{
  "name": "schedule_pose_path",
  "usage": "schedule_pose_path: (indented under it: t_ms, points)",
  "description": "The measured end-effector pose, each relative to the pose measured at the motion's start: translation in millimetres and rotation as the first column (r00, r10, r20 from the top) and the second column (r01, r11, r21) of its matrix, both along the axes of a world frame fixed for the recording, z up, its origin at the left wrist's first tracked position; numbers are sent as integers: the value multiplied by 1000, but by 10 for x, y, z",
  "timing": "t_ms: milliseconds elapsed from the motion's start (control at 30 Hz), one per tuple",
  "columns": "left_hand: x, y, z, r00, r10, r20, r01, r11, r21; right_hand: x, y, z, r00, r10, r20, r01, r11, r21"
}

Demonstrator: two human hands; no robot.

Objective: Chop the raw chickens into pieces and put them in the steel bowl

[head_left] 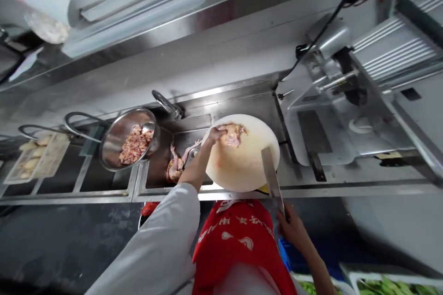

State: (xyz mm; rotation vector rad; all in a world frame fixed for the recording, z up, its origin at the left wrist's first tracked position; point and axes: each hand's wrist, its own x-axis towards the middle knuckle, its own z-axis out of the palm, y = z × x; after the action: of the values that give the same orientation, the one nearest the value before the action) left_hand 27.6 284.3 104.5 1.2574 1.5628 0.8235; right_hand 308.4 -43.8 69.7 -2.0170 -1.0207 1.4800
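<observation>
Yellowish meat (234, 136) — left edge under left grip (217, 133) — on round board (238, 173).

"What colour is the apron (238, 235)?"
"Red, with white lettering (259, 220)."
"And the cutting board (242, 168)?"
"Creamy white, stained yellowish across the middle."
"The meat (232, 136)?"
"Pale yellow and pink. The sleeve (155, 239) is white."

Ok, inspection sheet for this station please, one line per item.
Surface: round white cutting board, stained in places.
Work items: raw meat on the board; cleaver; chopped meat in a steel bowl; plucked bird in the sink.
Clutter: second cleaver lying right of the board.
Hands: left hand on the raw meat; right hand gripping the cleaver's handle.
Cables: black cable, upper right.
Surroundings: faucet, overhead shelf.
</observation>
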Motion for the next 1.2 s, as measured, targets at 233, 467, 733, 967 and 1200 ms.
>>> schedule_pose_path:
  t_ms: [233,467,733,967,1200]
  points:
    - [83,-33,47,982,-155,-106,168,979,118,187,70,-140,962,77,263,-88,996,33]
    - [69,-1109,-31,592,-273,-758,592,786,179,136,629,-61,861,257,438,-294,956,16]
    - [-247,-2023,-466,817,-137,-560,261,954,148,-272,1039,275,665,381,642,-497,868,0]
    - [-314,-1940,-678,946,325,2,-321,934,-157,-803,1206,197,482,482,731,-676,736,-40]
    - [-86,-1703,-834,868,461,187,-389,864,-320,-707,1309,274,468,460,754,-623,777,-87]
